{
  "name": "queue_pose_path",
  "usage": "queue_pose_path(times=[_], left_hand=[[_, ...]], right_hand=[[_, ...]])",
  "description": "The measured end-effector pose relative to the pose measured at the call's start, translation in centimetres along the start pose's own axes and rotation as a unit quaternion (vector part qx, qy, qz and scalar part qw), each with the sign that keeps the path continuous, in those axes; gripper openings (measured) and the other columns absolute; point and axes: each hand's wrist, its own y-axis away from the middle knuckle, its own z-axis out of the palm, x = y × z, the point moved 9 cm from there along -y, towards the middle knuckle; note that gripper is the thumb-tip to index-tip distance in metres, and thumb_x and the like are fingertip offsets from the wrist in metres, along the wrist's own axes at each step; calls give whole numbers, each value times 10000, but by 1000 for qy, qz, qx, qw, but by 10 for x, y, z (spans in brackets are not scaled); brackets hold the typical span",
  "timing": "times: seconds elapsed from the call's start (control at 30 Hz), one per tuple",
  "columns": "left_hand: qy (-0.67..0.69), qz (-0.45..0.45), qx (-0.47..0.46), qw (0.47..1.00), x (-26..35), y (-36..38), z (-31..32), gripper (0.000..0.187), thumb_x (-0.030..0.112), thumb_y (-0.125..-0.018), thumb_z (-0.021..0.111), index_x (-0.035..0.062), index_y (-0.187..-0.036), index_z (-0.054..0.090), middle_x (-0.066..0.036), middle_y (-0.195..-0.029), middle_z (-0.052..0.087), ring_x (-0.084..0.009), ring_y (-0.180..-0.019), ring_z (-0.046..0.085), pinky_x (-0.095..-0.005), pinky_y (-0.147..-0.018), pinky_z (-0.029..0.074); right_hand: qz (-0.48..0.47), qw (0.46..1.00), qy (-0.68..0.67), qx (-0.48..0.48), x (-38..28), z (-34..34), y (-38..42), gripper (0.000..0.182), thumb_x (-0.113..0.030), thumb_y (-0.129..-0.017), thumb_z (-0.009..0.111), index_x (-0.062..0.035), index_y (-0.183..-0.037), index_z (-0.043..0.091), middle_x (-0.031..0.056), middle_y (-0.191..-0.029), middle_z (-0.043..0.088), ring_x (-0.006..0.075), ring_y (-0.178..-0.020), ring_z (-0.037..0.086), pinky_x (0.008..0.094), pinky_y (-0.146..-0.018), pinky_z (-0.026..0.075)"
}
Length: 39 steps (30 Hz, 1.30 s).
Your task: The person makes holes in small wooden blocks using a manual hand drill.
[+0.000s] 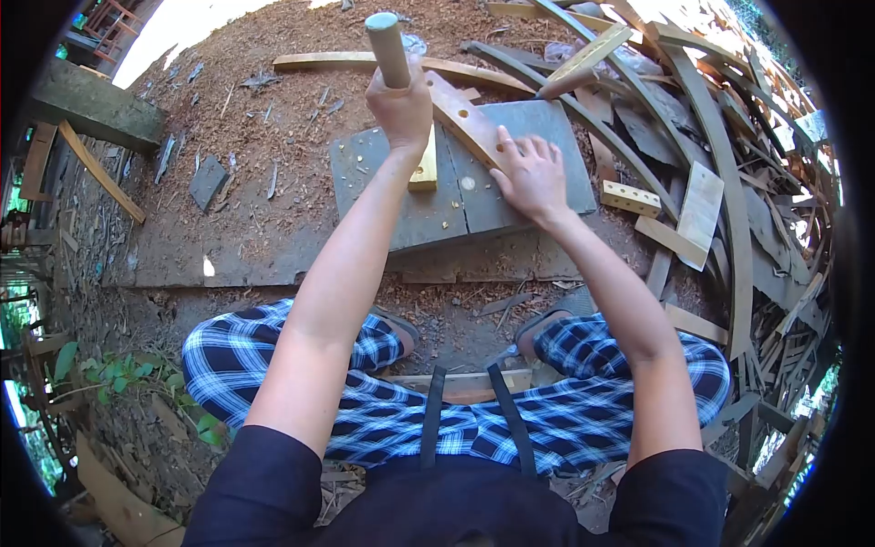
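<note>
My left hand (401, 108) is wrapped round a thick round wooden stick (389, 53) with a pale end, held upright above the grey work board (401, 223). Whatever lies at the stick's lower end is hidden by the hand. My right hand (533, 178) rests with its fingers spread on the near end of a wooden strip with round holes (463, 118). That strip runs from beside my left fist to my right fingers. Below my left wrist, a yellowish wooden block (425, 173) lies on the board, partly covered by the forearm.
A small block with several holes (631, 198) lies right of the board, near a flat wood offcut (700, 214). Long curved wooden strips (715, 173) are heaped on the right. Wood chips (246, 155) cover the ground, and a heavy beam (96, 108) lies at left.
</note>
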Motion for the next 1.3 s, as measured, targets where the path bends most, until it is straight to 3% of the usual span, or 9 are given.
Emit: queue_pose_path(times=[0.03, 0.13, 0.67, 0.77, 0.83, 1.13, 1.17, 1.2, 1.3], left_hand=[[-23, 34, 27, 999, 5, 2, -4, 174, 118, -869, 668, -2, -757, 611, -63, -658, 646, -130, -631, 618, -312, -608, 468], [1, 40, 47, 998, 4, 4, -2, 196, 125, -878, 664, 0, -741, 600, -61, -663, 652, -131, -628, 622, -312, -605, 465], [32, 32, 1, 999, -12, -29, 10, 254, 125, -878, 672, 63, -667, 546, -17, -510, 538, -67, -387, 453, -236, -349, 317], [45, -116, 8, 992, -43, -40, 18, 236, 114, -860, 672, 33, -668, 561, -24, -529, 558, -96, -427, 489, -279, -405, 376], [-123, 43, 64, 989, -34, -52, 19, 220, 161, -858, 663, 65, -687, 564, -28, -528, 531, -132, -434, 522, -294, -403, 371], [-119, 24, 43, 992, -10, -20, 31, 237, 198, -829, 669, -15, -736, 626, -125, -671, 675, -241, -659, 674, -376, -674, 504], [-150, 163, 139, 965, 13, -11, 39, 311, 184, -879, 660, 124, -632, 483, 24, -493, 444, -93, -372, 409, -266, -367, 297], [-147, 165, 143, 965, 21, -9, 40, 311, 184, -879, 660, 124, -632, 483, 24, -493, 444, -93, -372, 409, -266, -367, 297], [-221, -2, -7, 975, 8, -10, 64, 167, 213, -812, 665, 47, -826, 660, -169, -790, 698, -376, -831, 687, -453, -752, 530]], right_hand=[[-59, 983, 74, 157, -24, -24, 3, 806, -498, -862, 615, -101, -1491, 305, 196, -1241, 570, 338, -1201, 513, 462, -966, 417], [37, 988, -104, 111, -78, -6, -4, 924, -524, -767, 693, 54, -1409, 364, 165, -1275, 524, 305, -1194, 463, 450, -968, 367], [159, 949, -235, 138, -98, 22, -20, 750, -232, -682, 770, 17, -1291, 408, 146, -1066, 569, 317, -1032, 567, 445, -825, 500], [165, 947, -241, 132, -96, 20, -25, 733, -229, -684, 766, 18, -1280, 418, 150, -1074, 574, 319, -1030, 572, 442, -833, 501], [169, 946, -246, 129, -95, 21, -25, 725, -227, -685, 764, 18, -1276, 422, 151, -1077, 576, 320, -1030, 574, 440, -835, 502], [136, 940, -257, 178, -95, 27, -15, 722, -293, -721, 754, 31, -1272, 420, 159, -1058, 581, 329, -1009, 577, 448, -824, 496], [148, 933, -282, 165, -92, 29, -17, 724, -312, -733, 748, 32, -1276, 416, 161, -1060, 579, 332, -1009, 573, 455, -828, 492], [160, 926, -306, 153, -89, 33, -18, 726, -330, -745, 742, 32, -1281, 413, 164, -1062, 577, 335, -1009, 570, 463, -832, 488], [159, 916, -342, 133, -81, 37, -19, 745, -359, -751, 739, 33, -1289, 407, 174, -1076, 571, 342, -1011, 565, 468, -845, 481]])
